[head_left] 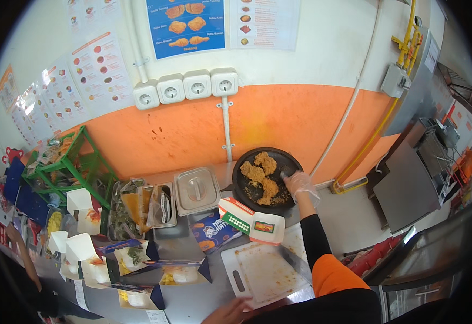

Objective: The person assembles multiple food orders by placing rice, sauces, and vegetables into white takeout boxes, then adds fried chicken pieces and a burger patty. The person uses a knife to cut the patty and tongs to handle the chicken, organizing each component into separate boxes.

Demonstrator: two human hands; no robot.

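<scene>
My right hand (299,186), in a clear plastic glove, reaches over the right rim of a round black pan (241,189). Its fingers look stretched toward the food, slightly blurred, and no held item shows. Several pieces of breaded fried chicken (253,173) lie in the pan among loose crumbs. Bare, with fingers apart, my left hand (229,312) is low by the near left corner of a white cutting board (263,267) scattered with crumbs. An open white and red food box (268,224) sits between pan and board, partly over the board's far edge.
A lidded steel container (197,189) stands left of the pan, beside a tub of sauce bags (149,202). A blue printed packet (211,232) lies nearer. Several open meal boxes (179,272) crowd the left, below a green rack (79,162). Another person's hand (14,235) is far left.
</scene>
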